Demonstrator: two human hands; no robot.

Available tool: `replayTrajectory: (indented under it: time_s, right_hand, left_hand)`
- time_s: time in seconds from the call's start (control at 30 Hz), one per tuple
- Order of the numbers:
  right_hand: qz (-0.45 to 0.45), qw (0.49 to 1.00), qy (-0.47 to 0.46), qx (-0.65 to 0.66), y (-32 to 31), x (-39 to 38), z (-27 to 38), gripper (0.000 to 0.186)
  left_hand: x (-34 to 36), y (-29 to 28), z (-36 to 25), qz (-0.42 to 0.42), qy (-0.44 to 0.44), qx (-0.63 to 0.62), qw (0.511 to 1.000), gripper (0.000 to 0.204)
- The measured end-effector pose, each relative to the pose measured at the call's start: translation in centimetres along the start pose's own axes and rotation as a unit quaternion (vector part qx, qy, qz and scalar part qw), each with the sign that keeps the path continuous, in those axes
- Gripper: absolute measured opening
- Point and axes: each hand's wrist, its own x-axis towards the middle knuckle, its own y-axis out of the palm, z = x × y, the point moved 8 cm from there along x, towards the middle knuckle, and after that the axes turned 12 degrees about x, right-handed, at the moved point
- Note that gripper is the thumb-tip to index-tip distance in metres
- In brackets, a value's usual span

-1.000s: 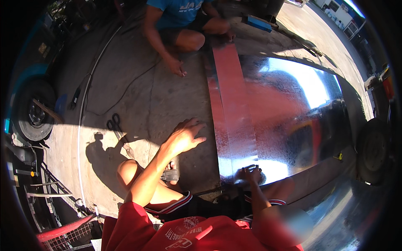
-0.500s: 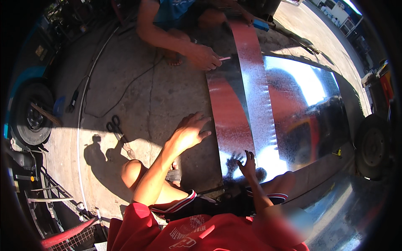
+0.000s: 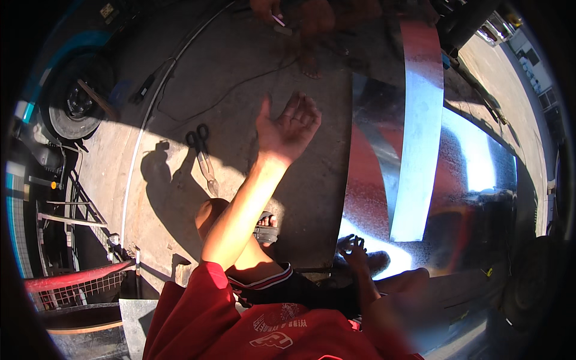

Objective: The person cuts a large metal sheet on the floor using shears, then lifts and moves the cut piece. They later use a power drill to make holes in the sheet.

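My left hand is raised over the concrete to the left of a shiny sheet of metal. Its palm is turned up, the fingers are loosely spread, and nothing is in it. My right hand hovers by the near edge of the sheet, fingers bent and apart, with no object visible in it. Its reflection shows in the metal. Across the sheet runs a long narrow metal strip, its far end near the co-worker. On the ground left of my forearm lie tin snips with black handles.
At the top, a co-worker's hand holds a thin pale stick. A cable trails over the concrete. Wheels stand at the left and right. A red-edged wire-mesh frame is at the lower left.
The view has shifted. My left hand has reached forward and turned palm up. The strip's near end has drawn away from the sheet's near edge. The co-worker's stick hand has pulled back from the sheet.
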Motion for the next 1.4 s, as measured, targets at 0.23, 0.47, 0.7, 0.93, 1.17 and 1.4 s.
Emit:
replayTrajectory:
  time_s: [0.23,0.47,0.7,0.93,1.17,1.4]
  right_hand:
    - [0.095,0.991,0.034,-0.088,3.9,-0.4,-1.6,0.095]
    - [0.079,0.993,0.018,-0.086,3.9,-0.5,-2.9,0.088]
    - [0.125,0.978,0.104,0.128,-5.4,-4.4,4.2,0.071]
    - [-0.012,0.976,0.16,0.148,-21.0,-15.8,16.1,0.056]
    - [0.082,0.98,0.152,0.103,-28.4,-25.0,26.0,0.045]
    - [0.08,0.979,0.123,0.145,-34.4,-25.2,36.4,0.048]
  left_hand:
    - [2.5,-0.1,-4.1,0.019,0.076,-0.093,0.993,0.062]
    - [8.0,-3.3,-3.4,0.015,0.024,-0.04,0.999,0.062]
    - [7.5,-7.0,-4.2,-0.166,-0.068,0.704,0.687,0.057]
    - [-7.6,-5.8,-8.8,-0.012,0.013,0.904,0.427,0.046]
    - [-32.0,-13.9,-17.4,-0.373,-0.182,0.736,0.534,0.036]
    - [-49.1,-10.8,-20.8,-0.455,-0.341,0.638,0.52,0.041]
